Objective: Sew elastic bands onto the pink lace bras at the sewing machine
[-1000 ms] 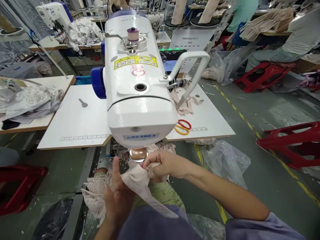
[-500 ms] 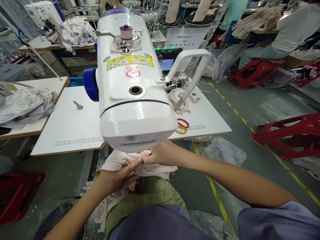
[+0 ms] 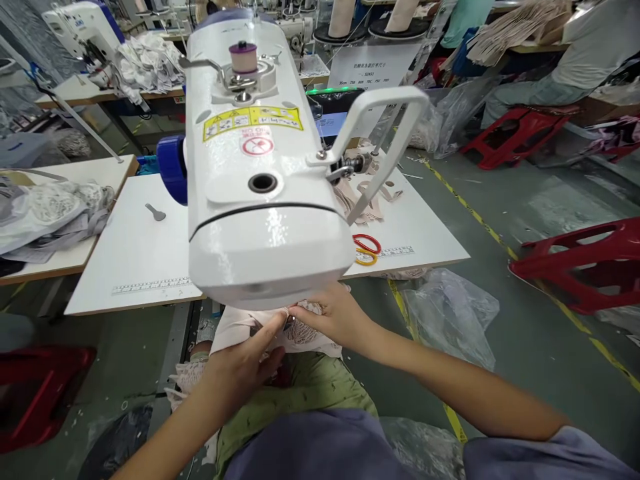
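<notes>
Below the head of a white sewing machine [image 3: 270,247], a pale pink fabric piece with lace [image 3: 310,339] spans both hands. My left hand [image 3: 245,367] is closed on its left part, thumb and fingers pinching the cloth. My right hand [image 3: 340,321] grips the fabric just to the right, its fingertips close to the left thumb. A small dark spot shows between the fingertips; I cannot make out what it is. The machine head hides the needle area and part of the right fingers. More lacy fabric [image 3: 187,379] hangs at the lower left beside my lap.
Red and yellow handled scissors [image 3: 367,250] and pale fabric pieces [image 3: 367,203] lie on the white table [image 3: 135,250], right of the machine. A grey flat tool [image 3: 156,213] lies on the left. Red stools [image 3: 585,267] stand rightward. A seated person [image 3: 595,67] is at the far right.
My right hand has shifted slightly right and down, showing more of its back and the lace. My left hand has moved slightly rightward. Both still hold the fabric.
</notes>
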### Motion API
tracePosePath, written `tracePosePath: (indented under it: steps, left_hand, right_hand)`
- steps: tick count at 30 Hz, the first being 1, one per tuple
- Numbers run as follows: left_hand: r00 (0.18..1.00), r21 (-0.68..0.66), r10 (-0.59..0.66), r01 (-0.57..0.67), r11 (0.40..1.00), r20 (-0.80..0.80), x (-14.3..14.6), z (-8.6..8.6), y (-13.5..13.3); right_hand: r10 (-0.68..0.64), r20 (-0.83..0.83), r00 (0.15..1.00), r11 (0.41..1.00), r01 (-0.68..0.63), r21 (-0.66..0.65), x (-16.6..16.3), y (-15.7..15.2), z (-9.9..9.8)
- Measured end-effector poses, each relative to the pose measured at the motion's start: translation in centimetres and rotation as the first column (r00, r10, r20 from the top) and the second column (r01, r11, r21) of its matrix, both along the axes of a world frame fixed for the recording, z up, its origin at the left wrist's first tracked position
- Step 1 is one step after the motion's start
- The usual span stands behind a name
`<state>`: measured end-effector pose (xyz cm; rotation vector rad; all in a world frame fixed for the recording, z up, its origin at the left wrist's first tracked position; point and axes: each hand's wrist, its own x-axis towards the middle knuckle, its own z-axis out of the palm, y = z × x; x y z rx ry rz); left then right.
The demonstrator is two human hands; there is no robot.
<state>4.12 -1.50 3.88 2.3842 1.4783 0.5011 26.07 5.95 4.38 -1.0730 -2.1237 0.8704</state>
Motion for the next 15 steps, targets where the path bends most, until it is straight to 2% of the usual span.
tracePosePath:
  steps: [3,5,7,9,12,15]
  left_hand:
    - [0.999,0.020,0.028,-0.027,0.999,-0.022,0.5,0.0,-0.1]
    - [0.997,0.042,0.047,-0.045,0.998,-0.064,0.8,0.0,-0.2]
    - [0.992,0.069,0.065,-0.057,0.996,-0.112,1.0,0.1,-0.3]
    - [0.987,0.086,0.073,-0.061,0.994,-0.146,1.2,0.4,-0.3]
    - [0.988,0.048,0.078,-0.072,0.996,-0.133,1.1,0.9,-0.5]
    - [0.992,-0.023,0.050,-0.053,0.998,-0.117,0.2,1.2,-0.5]
  right_hand:
    - [0.012,-0.006,1.000,0.997,-0.013,-0.071,-0.1,0.6,0.9]
    - [0.021,-0.016,1.000,0.999,-0.022,-0.046,0.0,0.6,0.9]
    - [-0.011,-0.024,1.000,0.998,0.012,0.058,0.2,0.2,0.3]
    - [-0.023,-0.029,0.999,0.972,0.029,0.234,0.3,-0.5,-0.8]
    - [0.010,0.015,1.000,0.877,-0.016,0.480,0.5,-1.1,-2.3]
    - [0.002,0.075,0.997,0.787,-0.048,0.614,0.6,-0.9,-2.8]
